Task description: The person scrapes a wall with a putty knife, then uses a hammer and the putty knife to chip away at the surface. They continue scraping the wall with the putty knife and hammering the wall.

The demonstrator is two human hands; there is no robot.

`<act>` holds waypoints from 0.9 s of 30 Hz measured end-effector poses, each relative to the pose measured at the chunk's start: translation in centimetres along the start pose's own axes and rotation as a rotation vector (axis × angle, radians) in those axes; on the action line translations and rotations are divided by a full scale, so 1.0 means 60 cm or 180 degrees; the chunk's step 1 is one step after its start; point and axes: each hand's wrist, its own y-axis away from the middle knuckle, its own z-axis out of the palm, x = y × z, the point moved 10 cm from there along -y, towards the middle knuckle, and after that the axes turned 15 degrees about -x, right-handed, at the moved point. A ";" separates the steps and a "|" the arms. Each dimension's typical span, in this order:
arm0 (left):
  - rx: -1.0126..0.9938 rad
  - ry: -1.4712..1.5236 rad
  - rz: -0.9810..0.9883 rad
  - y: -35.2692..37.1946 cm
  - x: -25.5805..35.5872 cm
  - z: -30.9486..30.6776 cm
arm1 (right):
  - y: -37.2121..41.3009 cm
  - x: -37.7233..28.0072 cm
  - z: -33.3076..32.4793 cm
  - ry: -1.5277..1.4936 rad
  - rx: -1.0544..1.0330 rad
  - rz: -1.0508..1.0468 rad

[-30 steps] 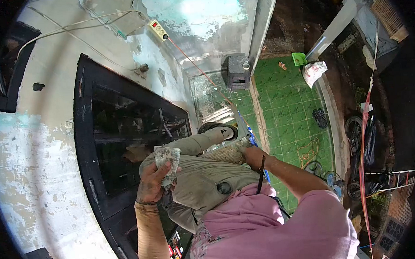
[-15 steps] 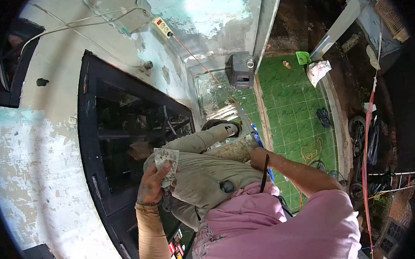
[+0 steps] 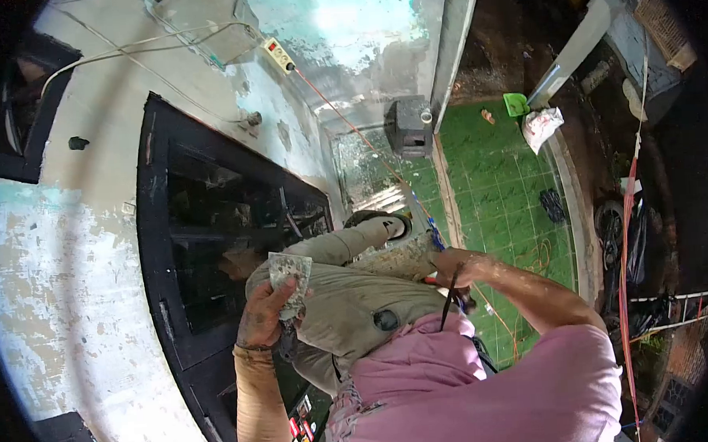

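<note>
My left hand point(image 3: 263, 315) is closed on a scraper point(image 3: 290, 276) with a broad, stained blade, held over my bent leg point(image 3: 342, 302) beside the dark window frame. My right hand point(image 3: 455, 268) is closed at the edge of the board point(image 3: 396, 257) I sit over. A bit of something red shows by its fingers, and what it grips is mostly hidden. A dark strap hangs at the right wrist.
A peeling wall point(image 3: 93, 275) with a dark-framed window point(image 3: 158, 231) stands at the left. An extension socket point(image 3: 278, 55) hangs above with an orange cord. Far below are green tiles point(image 3: 488, 174), a grey block point(image 3: 411, 126), a white sack point(image 3: 541, 129) and a green dustpan point(image 3: 516, 104).
My right hand has lifted slightly and turned at the board's edge, and something red now shows by its fingers. My left hand with the scraper has shifted slightly right.
</note>
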 end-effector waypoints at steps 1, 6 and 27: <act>-0.0016 -0.0019 -0.0024 0.001 -0.002 0.000 | 0.023 -0.019 -0.017 0.0032 -0.0213 -0.0017; -0.0161 -0.0093 0.0073 -0.015 0.014 0.017 | 0.104 -0.069 -0.120 0.0222 -0.0553 -0.0168; -0.0313 -0.2303 0.2356 0.085 0.413 0.197 | 0.456 -0.619 -0.510 0.1665 0.0644 -0.1985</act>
